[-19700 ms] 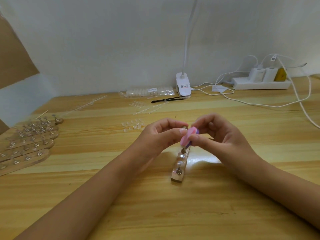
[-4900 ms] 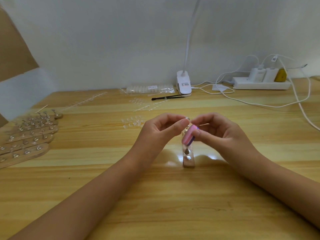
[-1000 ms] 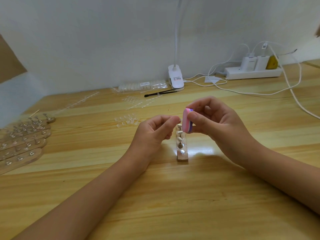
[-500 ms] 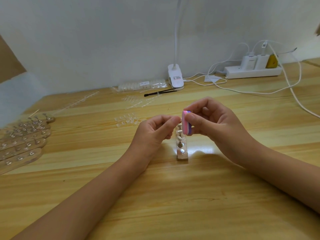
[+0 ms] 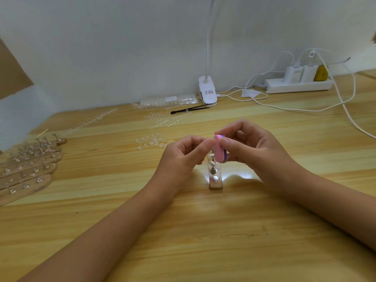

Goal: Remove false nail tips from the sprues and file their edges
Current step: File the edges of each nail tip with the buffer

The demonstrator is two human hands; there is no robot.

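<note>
Your right hand (image 5: pixel 254 153) clamps a small pink-and-purple nail file block (image 5: pixel 219 148) between the thumb and curled fingers and holds it on edge above the pale wooden table (image 5: pixel 203 231). Your left hand (image 5: pixel 183 157) is just beside it, fingers curled, with the thumb and forefinger pinched together and touching the pink face of the file. Whatever sits in that pinch is too small to see, so I cannot tell whether you hold a nail tip there.

Directly under both hands a short wooden strip with metal pegs (image 5: pixel 215 185) lies on the table, its length running away from you. Some pegs carry small clear tips.

A loose cluster of clear false nail tips (image 5: pixel 149 141) lies on the table just left of your left hand. Farther back are the thin clear plastic sprues (image 5: pixel 162 120) and, near the wall, a clear bag of nail tips (image 5: pixel 168 99) with a slim black tool (image 5: pixel 189 109) beside it.

At the far left a fanned group of longer wooden peg strips (image 5: pixel 28 167) rests on the table. A white clip lamp (image 5: pixel 208 92) stands by the wall, and a white power strip (image 5: pixel 299 85) with plugs and cables lies to the right.
</note>
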